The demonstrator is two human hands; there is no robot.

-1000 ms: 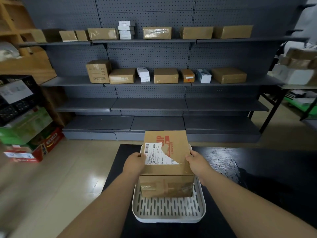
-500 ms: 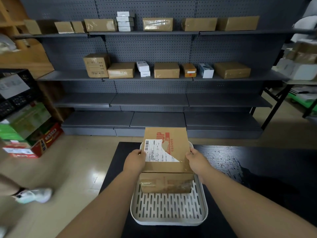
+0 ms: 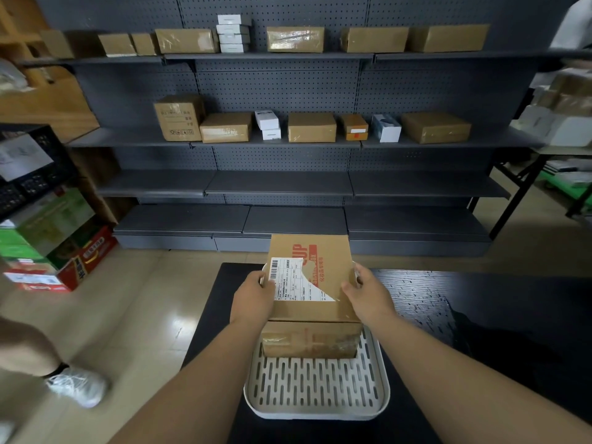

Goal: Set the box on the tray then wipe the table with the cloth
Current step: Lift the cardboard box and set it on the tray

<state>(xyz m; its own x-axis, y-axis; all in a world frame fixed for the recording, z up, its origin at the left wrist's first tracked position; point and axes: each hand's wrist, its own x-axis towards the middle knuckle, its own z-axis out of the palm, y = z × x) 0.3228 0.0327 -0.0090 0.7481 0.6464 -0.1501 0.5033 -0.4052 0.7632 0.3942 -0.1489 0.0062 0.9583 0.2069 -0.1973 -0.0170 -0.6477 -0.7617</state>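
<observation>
A brown cardboard box [image 3: 312,302] with a white shipping label and red print rests on the far half of a white slotted tray [image 3: 315,387], which lies on a black table [image 3: 426,299]. My left hand [image 3: 253,299] grips the box's left side and my right hand [image 3: 368,296] grips its right side. A dark cloth [image 3: 499,354] lies on the table to the right of the tray, hard to make out against the dark top.
Grey shelving [image 3: 282,184] with several cardboard and white boxes stands beyond the table. Stacked cartons [image 3: 54,248] sit on the floor at the left. Another person's leg and white shoe [image 3: 77,386] are on the floor at the lower left.
The box has stayed on the tray with both hands on its sides. A person's foot has come further into view at the lower left. The head camera has shifted slightly.
</observation>
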